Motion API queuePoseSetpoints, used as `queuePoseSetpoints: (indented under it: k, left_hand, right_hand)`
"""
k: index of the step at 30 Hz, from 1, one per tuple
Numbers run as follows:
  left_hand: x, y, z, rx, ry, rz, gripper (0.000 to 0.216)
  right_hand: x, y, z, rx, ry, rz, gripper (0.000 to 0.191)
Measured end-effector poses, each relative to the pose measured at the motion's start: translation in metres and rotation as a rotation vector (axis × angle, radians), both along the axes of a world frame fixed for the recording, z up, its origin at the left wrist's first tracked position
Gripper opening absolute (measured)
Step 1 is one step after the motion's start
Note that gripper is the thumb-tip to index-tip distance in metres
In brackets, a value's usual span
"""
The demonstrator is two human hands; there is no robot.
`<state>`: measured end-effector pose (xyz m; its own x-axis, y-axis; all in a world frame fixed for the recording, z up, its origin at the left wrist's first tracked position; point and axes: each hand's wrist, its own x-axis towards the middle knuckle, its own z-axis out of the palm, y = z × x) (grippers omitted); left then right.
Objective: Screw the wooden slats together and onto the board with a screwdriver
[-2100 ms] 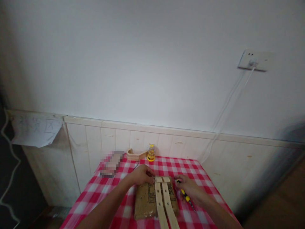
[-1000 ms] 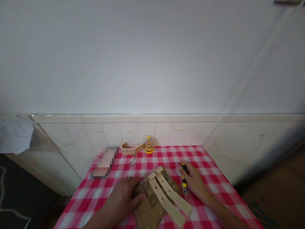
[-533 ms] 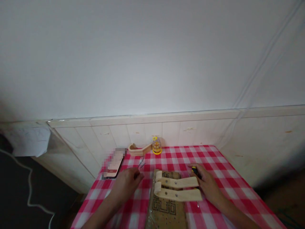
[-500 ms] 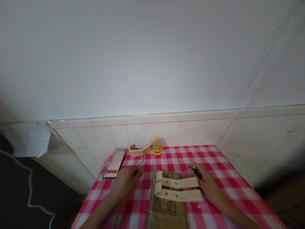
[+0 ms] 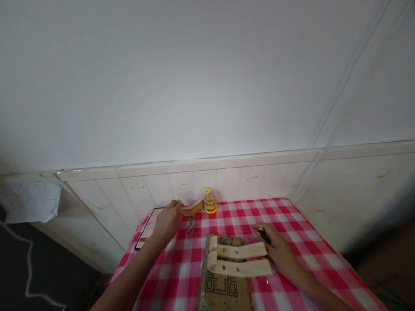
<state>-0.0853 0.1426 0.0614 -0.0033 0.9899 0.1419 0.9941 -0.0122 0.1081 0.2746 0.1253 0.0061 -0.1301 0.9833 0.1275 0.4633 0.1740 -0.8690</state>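
Observation:
At the back of the table, my left hand [image 5: 170, 219] has its fingers closed on the curved end of a bent wooden piece [image 5: 193, 209]. My fingers cover that end. A small thin metal item [image 5: 189, 225], its kind unclear, lies on the cloth just right of the hand. My right hand [image 5: 276, 247] is wrapped round a black-and-yellow screwdriver [image 5: 262, 233], beside the free ends of two wooden strips. These hook-ended strips, the far one [image 5: 241, 250] and the near one [image 5: 243, 268], carry dark screws and rest on a brown patterned block [image 5: 223, 298].
A red-and-white checked cloth [image 5: 175, 272] covers the table, which stands against a panelled wall [image 5: 253, 183]. A phone [image 5: 149, 229] lies at the left edge, partly behind my left hand. A clear yellow-based container [image 5: 210, 203] stands at the back, touching or close to the bent piece.
My left hand has let go of the thin metal item, leaving it on the cloth, and reached back to grasp the bent wooden piece. My right hand keeps its place with the screwdriver.

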Motion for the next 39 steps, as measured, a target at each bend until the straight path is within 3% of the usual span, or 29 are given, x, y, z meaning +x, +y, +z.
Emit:
queuePoseSetpoints:
  k: [9, 19, 23, 28, 34, 39]
  left_hand:
    - [0.002, 0.018, 0.000, -0.102, 0.050, -0.049, 0.026]
    - [0.003, 0.006, 0.007, -0.032, 0.030, -0.041, 0.030]
    - [0.002, -0.011, 0.010, 0.060, -0.006, -0.054, 0.030]
    - [0.006, -0.043, 0.008, 0.346, -0.231, -0.145, 0.025]
    - [0.022, -0.088, 0.007, 0.402, -0.415, -0.121, 0.023]
    - [0.042, -0.128, -0.011, 0.449, -0.210, -0.413, 0.015]
  right_hand:
    - [-0.001, -0.003, 0.003, 0.033, -0.004, -0.004, 0.029]
    - [-0.001, -0.002, 0.002, 0.043, -0.022, -0.007, 0.028]
    - [0.000, -0.002, 0.000, 0.062, -0.030, -0.003, 0.028]
    - [0.002, 0.001, -0.009, 0.078, -0.037, -0.022, 0.028]
    - [0.001, 0.004, -0.013, 0.057, -0.117, 0.008, 0.034]
    - [0.003, 0.000, 0.001, 0.013, -0.207, 0.120, 0.016]
